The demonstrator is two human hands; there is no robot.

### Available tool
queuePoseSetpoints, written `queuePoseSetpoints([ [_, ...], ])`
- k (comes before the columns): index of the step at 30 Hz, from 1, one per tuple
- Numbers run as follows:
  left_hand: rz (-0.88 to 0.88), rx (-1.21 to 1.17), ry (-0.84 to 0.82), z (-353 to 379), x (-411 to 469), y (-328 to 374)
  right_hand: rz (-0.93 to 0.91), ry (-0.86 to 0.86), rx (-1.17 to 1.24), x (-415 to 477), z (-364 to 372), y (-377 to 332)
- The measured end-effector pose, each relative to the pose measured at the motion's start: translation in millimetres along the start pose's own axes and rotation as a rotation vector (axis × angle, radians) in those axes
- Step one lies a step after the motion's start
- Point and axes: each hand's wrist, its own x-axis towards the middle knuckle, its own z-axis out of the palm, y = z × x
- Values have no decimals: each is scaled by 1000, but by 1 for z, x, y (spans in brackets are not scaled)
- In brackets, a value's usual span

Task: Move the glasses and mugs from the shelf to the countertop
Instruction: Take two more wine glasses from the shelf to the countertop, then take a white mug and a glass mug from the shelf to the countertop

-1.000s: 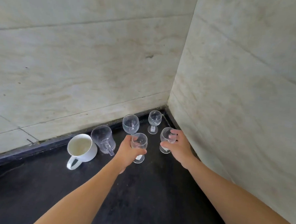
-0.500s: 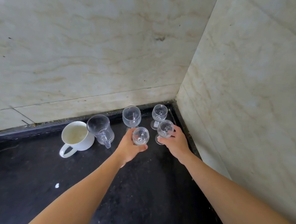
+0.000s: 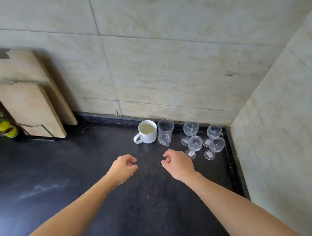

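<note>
Empty hands above the black countertop (image 3: 75,176)
Left hand (image 3: 123,167) and right hand (image 3: 178,165) hover loosely curled, gripping nothing; four stemmed glasses (image 3: 194,144) stand far right.

We hold both bare forearms out ahead, reaching up from the bottom edge and converging slightly. Our left hand (image 3: 123,168) hangs loosely curled, fingers bent toward the thumb, holding nothing. Our right hand (image 3: 178,165) sits a little farther forward, knuckles up, fingers also curled and apparently empty, though its palm is hidden from us.
</note>
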Motion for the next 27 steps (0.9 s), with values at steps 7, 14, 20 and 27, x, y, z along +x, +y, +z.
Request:
queuePoseSetpoints([
  [7,-55,5,309,-120,-131,-115,-516,-75,-217,-39,49,-182],
  [14,-162,46,580,-216,-307,-265,-912,-140,-318,-159,148,-367],
  [20,-331,102,691,-267,-476,-392,-1205,-202,-346,-286,242,-505],
  [27,-575,39,907,-291,-647,-502,-1543,-304,-354,-424,346,-638],
])
